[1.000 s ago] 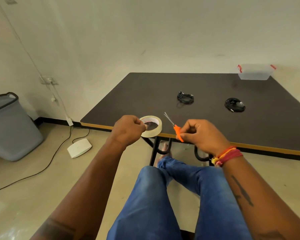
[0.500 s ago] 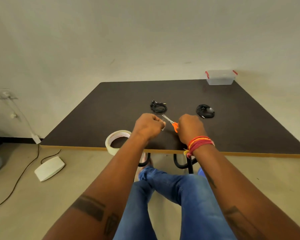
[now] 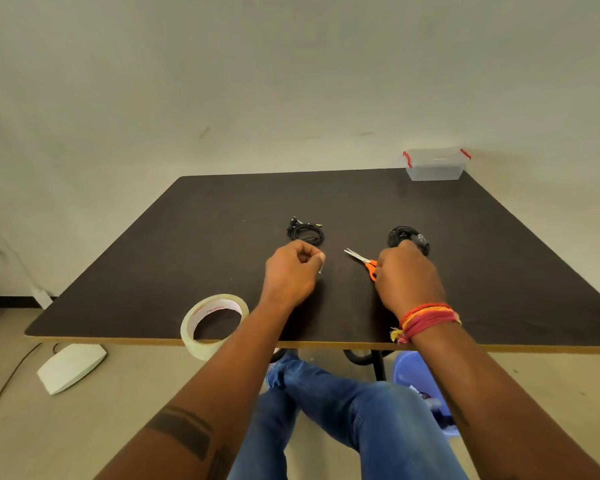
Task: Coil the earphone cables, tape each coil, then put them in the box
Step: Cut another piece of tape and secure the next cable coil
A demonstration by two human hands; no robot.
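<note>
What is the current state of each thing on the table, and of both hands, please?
Box: lid on.
Left coil: coiled, untouched.
Right coil: coiled, partly hidden.
Tape roll: overhanging table edge.
Scissors: blades closed, in right hand.
Left hand: pinching tape piece.

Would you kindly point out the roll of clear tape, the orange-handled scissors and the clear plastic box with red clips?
roll of clear tape (image 3: 189,326): head view, left outer wall.
orange-handled scissors (image 3: 356,255): head view, metal blades.
clear plastic box with red clips (image 3: 434,170): head view, front wall.

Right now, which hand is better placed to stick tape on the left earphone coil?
The left hand: it pinches a small tape piece beside that coil, while the right hand grips the scissors.
</note>
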